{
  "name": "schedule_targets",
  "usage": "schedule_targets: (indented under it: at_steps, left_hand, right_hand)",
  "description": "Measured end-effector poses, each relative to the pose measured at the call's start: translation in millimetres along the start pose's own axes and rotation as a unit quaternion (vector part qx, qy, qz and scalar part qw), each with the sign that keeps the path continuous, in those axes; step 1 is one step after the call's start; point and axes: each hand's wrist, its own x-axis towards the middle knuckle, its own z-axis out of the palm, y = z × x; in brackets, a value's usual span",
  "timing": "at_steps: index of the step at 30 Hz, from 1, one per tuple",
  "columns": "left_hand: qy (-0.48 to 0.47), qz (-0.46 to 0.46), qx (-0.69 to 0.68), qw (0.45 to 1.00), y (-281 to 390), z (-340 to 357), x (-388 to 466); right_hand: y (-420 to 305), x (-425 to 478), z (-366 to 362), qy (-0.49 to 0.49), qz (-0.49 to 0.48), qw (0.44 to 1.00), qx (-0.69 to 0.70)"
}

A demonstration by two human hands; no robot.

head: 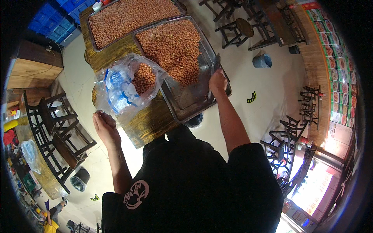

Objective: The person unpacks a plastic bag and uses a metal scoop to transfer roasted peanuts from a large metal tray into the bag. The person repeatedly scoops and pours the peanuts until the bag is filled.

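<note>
A metal tray (186, 102) of peanuts lies on a wooden table (140, 128), its near and right part bare. My right hand (218, 82) is closed around a flat, dark tool at the tray's right side; the tool's exact kind is unclear. A clear plastic bag (122, 84) with blue print stands left of the tray, with peanuts (144, 78) showing through its opening. My left hand (105, 123) grips the bag's lower left edge, the plastic bunched in its fingers. A second metal tray (134, 26), covered with peanuts, lies farther back.
Blue plastic crates (52, 21) stand beyond the table at the back left. A round stool (244, 27) and a grey bucket (262, 61) are on the floor to the right. At left are dark wooden chairs (62, 116) and a bin (80, 179). A person (52, 217) is far off at lower left.
</note>
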Motion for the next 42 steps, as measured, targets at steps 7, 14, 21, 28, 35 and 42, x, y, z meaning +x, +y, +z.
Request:
schedule_targets:
  at_steps: [7,14,21,28,35,42]
  left_hand:
    - [0.020,-0.002,0.030,0.999,6,7,0]
    - [0.001,0.017,0.045,0.999,8,6,3]
    - [-0.004,0.000,0.061,0.998,11,13,5]
    - [0.024,-0.008,0.087,0.996,18,23,-1]
    - [0.098,-0.008,0.044,0.994,14,42,-8]
    - [0.148,0.003,0.042,0.988,15,50,-12]
  right_hand:
    - [2,17,-18,0.083,-0.022,0.994,0.071]
    - [67,-91,28,0.051,0.185,0.970,0.152]
    - [69,-83,186,0.065,0.248,0.871,0.419]
    - [-79,-4,109,0.011,0.367,0.652,0.663]
    - [-85,53,141,-0.081,0.299,0.583,0.751]
    - [-86,77,141,-0.143,0.264,0.495,0.815]
